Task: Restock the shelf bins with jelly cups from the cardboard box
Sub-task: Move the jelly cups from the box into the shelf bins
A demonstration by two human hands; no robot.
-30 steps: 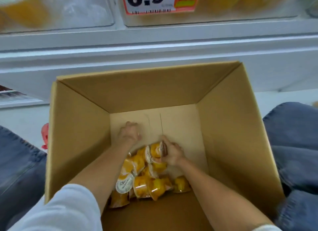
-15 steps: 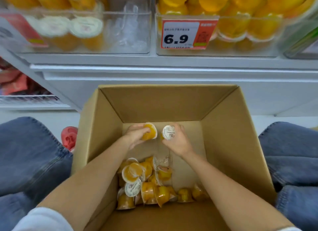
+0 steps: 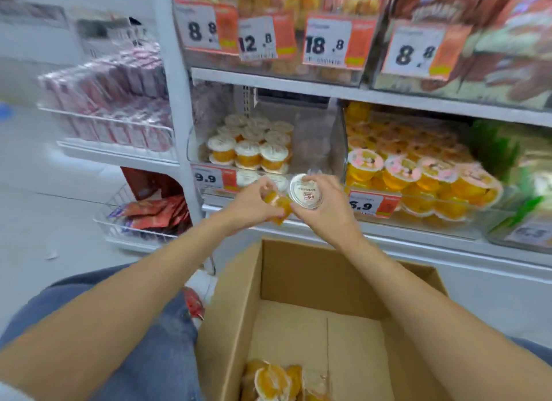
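My left hand (image 3: 249, 205) grips an orange jelly cup (image 3: 279, 205) in front of the clear shelf bin (image 3: 316, 137). Right beside it my right hand (image 3: 330, 206) holds a second jelly cup (image 3: 306, 190), its white lid facing me. Both hands are raised above the open cardboard box (image 3: 233, 311), just short of the bin's front edge. The bin holds several white-lidded orange cups (image 3: 249, 149) on its left side; its right side looks bare. More orange jelly cups (image 3: 274, 381) lie in the box's near corner.
A neighbouring bin (image 3: 418, 173) to the right is full of orange cups with pink-printed lids, tagged 6.9. Price tags hang along the shelf edges. Wire baskets (image 3: 125, 131) of packets stand at the left. My jeans-clad knees flank the box.
Both hands have lifted out of the box, each with a jelly cup, and risen to the shelf bin. The view has tilted up from the box to the shelves.
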